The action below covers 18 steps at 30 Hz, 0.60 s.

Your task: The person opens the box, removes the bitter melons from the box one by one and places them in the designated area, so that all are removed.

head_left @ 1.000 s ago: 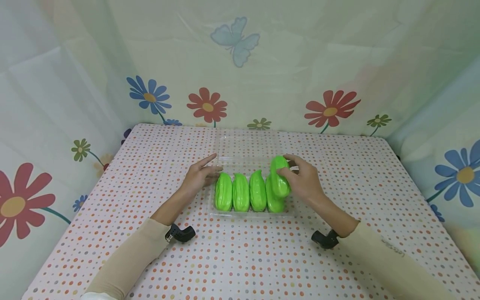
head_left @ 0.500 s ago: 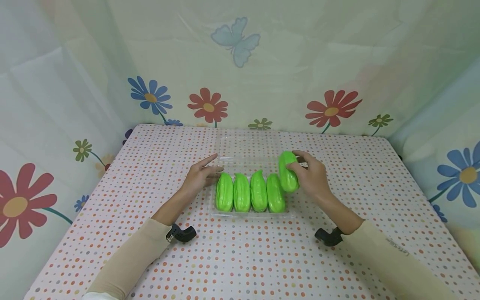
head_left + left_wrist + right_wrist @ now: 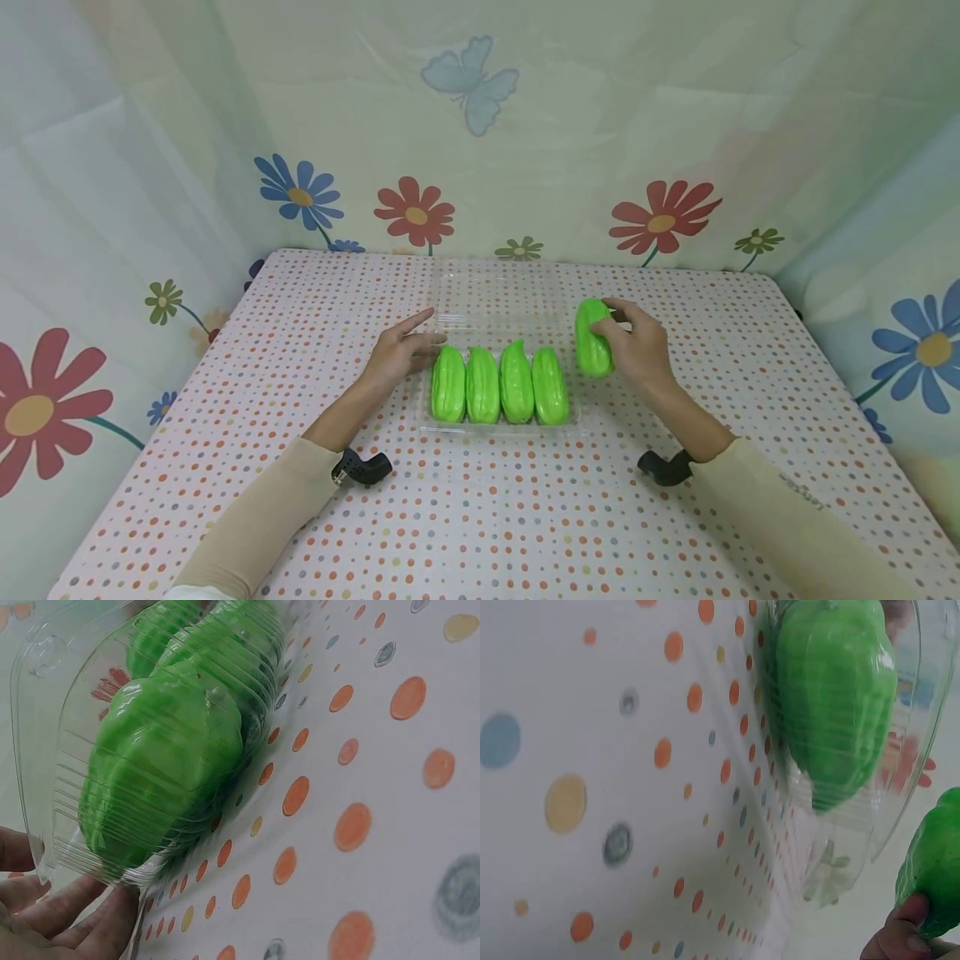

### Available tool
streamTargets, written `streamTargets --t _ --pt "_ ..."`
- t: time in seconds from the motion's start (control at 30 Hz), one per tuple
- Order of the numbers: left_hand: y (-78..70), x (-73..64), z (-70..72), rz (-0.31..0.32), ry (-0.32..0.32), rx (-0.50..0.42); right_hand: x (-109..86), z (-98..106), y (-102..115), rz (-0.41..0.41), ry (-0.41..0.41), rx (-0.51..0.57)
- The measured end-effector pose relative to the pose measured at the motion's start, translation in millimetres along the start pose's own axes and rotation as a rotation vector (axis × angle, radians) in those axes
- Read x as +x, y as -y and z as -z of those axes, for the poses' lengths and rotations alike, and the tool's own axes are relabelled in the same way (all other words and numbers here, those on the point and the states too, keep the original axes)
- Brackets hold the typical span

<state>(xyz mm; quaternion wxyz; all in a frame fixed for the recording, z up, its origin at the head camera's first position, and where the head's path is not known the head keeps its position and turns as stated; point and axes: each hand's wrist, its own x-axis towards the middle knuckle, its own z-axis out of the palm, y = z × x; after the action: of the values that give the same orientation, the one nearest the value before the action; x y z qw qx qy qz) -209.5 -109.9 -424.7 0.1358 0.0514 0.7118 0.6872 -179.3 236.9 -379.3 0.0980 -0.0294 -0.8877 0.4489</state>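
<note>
Gourd gripped in right hand; container contacted by left hand.
The green ridged gourd [image 3: 593, 352] was pinched between the thumb and fingers of the right hand [image 3: 641, 346] and was held above the table [image 3: 480, 517], just beside the right end of the clear plastic container [image 3: 498, 429]. Four similar gourds [image 3: 482, 387] were seated side by side in the container, their long axes pointed away from the person. The container's left end was touched by the left hand [image 3: 393, 354], whose fingers were extended rather than curled. The transparent lid [image 3: 498, 293] was laid open on the far side. The table was covered with a dotted cloth, and a floral backdrop [image 3: 555, 192] was positioned behind it.
</note>
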Motion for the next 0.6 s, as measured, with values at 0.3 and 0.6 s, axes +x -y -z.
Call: streamTargets --t 0.3,0.6 --pt "1.0 1.1 0.9 -0.01 -0.02 0.013 3.7 1 -9 -0.052 0.035 0.004" --pt "3.0 1.7 0.6 -0.02 -0.02 0.041 3.1 -2 -16 -0.057 0.062 -0.035"
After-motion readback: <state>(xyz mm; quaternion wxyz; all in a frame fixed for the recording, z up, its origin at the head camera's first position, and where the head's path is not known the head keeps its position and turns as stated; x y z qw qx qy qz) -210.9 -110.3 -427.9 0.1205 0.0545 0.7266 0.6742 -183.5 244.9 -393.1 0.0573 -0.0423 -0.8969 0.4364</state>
